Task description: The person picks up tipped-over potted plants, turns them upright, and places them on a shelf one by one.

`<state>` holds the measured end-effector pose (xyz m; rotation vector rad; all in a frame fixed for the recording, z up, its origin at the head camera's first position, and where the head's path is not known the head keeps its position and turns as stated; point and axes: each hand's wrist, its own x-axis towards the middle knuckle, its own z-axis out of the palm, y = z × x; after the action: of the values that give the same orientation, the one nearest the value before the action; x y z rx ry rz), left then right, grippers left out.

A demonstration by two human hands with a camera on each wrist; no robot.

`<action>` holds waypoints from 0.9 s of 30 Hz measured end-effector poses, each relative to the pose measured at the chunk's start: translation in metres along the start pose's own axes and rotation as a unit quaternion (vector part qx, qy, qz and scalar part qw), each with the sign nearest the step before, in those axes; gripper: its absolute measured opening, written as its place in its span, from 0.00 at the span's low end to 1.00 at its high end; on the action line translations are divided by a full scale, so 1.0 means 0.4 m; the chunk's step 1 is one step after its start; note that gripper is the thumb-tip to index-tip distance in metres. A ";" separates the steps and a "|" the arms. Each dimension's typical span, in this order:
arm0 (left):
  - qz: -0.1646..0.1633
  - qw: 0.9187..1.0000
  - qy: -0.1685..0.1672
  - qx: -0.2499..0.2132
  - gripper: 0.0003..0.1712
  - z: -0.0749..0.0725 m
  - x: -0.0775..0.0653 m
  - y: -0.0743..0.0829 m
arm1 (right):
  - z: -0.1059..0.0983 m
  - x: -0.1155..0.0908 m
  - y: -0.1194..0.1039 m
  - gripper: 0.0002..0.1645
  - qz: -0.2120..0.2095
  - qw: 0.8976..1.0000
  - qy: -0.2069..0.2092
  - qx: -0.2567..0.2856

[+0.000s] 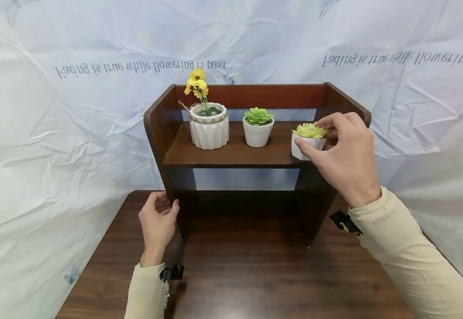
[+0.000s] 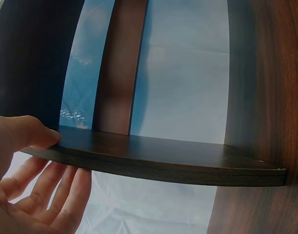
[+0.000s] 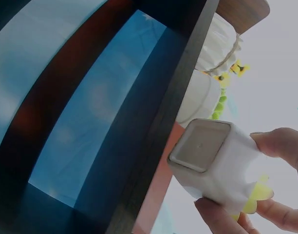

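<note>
My right hand [image 1: 345, 153] pinches a square white pot with a pale yellow-green succulent [image 1: 308, 144] between thumb and fingers. It is at the right end of the upper board of a dark brown wooden desk shelf [image 1: 223, 157]. In the right wrist view the underside of the pot [image 3: 200, 145] shows, off the board at its front edge. My left hand [image 1: 157, 221] grips the shelf's left side panel low down. The left wrist view has the thumb [image 2: 39, 134] on one face of the panel and the fingers beneath the other.
On the upper board stand a fluted white pot with yellow flowers [image 1: 209, 128] and a round white pot with a green succulent [image 1: 257, 128]. The shelf rests on a dark wooden table [image 1: 247, 274]. Pale printed cloth [image 1: 108, 97] hangs behind and at the sides.
</note>
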<state>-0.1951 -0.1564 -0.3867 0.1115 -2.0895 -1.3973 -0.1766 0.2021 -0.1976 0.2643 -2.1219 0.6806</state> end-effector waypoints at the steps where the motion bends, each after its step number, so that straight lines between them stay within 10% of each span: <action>1: 0.000 1.000 0.001 -0.001 0.15 0.000 -0.001 0.000 | 0.002 0.002 0.001 0.23 0.002 1.000 -0.003 0.000; 27: 0.008 1.000 0.002 0.013 0.15 -0.003 -0.006 0.004 | 0.085 0.052 0.045 0.28 0.026 1.000 0.001 0.016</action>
<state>-0.1924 -0.1558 -0.3862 0.1085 -2.1007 -1.3598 -0.2197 0.1994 -0.2038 0.2260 -2.1234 0.7461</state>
